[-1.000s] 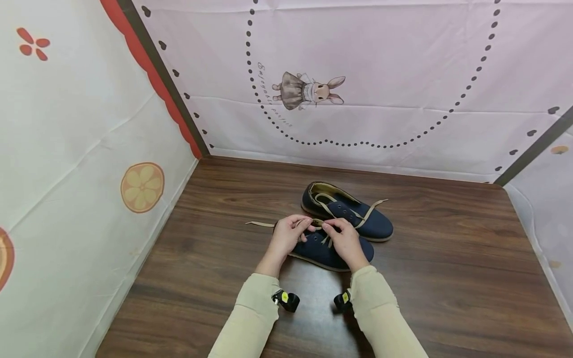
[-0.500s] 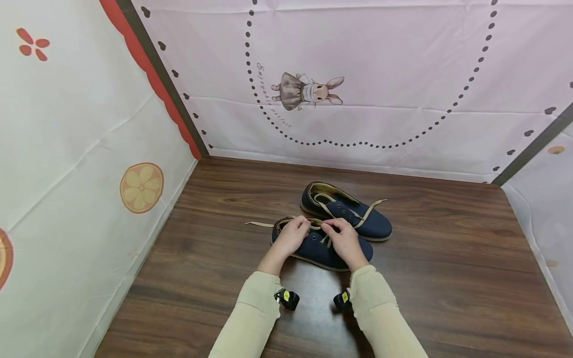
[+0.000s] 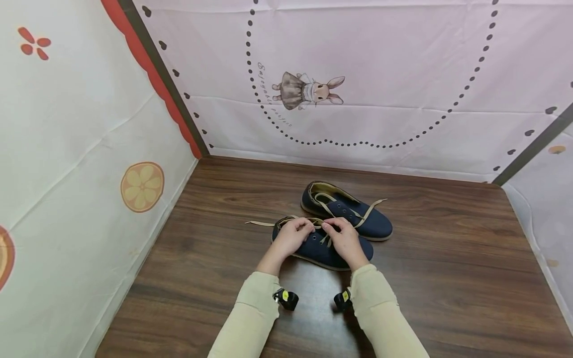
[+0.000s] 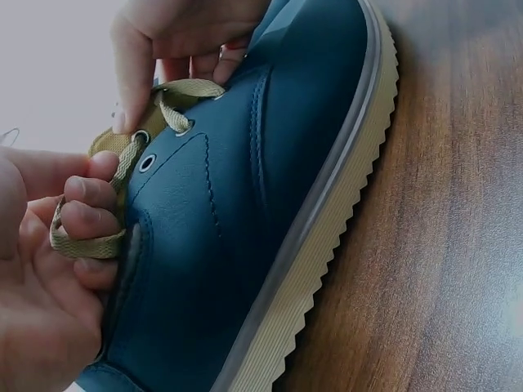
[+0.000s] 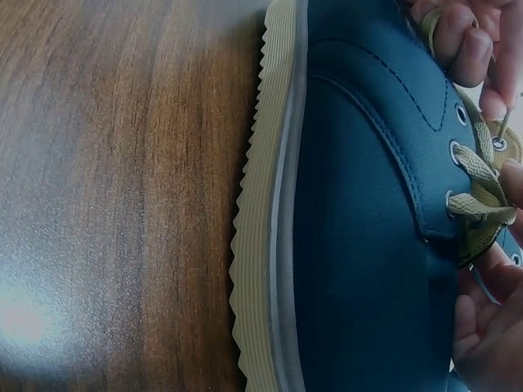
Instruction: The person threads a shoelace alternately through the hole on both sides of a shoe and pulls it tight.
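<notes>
Lace [image 4: 86, 247] loops round curled fingers of the left hand [image 3: 291, 236], which pinches it close to an eyelet [image 5: 499, 144] on the near navy shoe [image 3: 324, 252], perhaps to keep slack gathered. Opposite, the right hand [image 3: 344, 242] seems to pinch that shoe's upper across the opening, likely to steady it, though overlapping digits partly hide its hold. The shoe rests sole-down on the wooden surface [image 3: 447, 263], and the far navy shoe [image 3: 375, 224] sits just beside it, closer to the surface's far edge.
</notes>
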